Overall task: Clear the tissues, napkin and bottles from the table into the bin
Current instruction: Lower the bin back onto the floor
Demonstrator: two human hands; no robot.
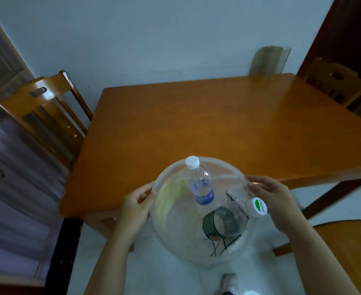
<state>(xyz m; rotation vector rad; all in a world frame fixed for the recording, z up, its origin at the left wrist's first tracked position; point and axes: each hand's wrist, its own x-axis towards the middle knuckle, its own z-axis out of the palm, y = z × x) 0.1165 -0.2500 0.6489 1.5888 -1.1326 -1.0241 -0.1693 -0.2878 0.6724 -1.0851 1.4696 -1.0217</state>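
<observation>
I hold a clear round plastic bin [175, 233] in front of me, at the near edge of the wooden table [218, 124]. My left hand [136, 204] grips its left rim and my right hand [271, 195] grips its right rim. Inside stands a clear bottle with a blue label and white cap [201, 184], leaning towards the far rim. A second bottle with a green label [222, 225] lies in the bin, its white and green cap [257, 206] poking over the right rim. Pale yellowish tissue [171, 199] lies against the left inner wall.
A wooden chair [45, 116] stands left of the table and another [337, 81] at the far right corner. A third chair seat [349, 248] is at my right. The floor below is white tile, with my foot [228, 282] on it.
</observation>
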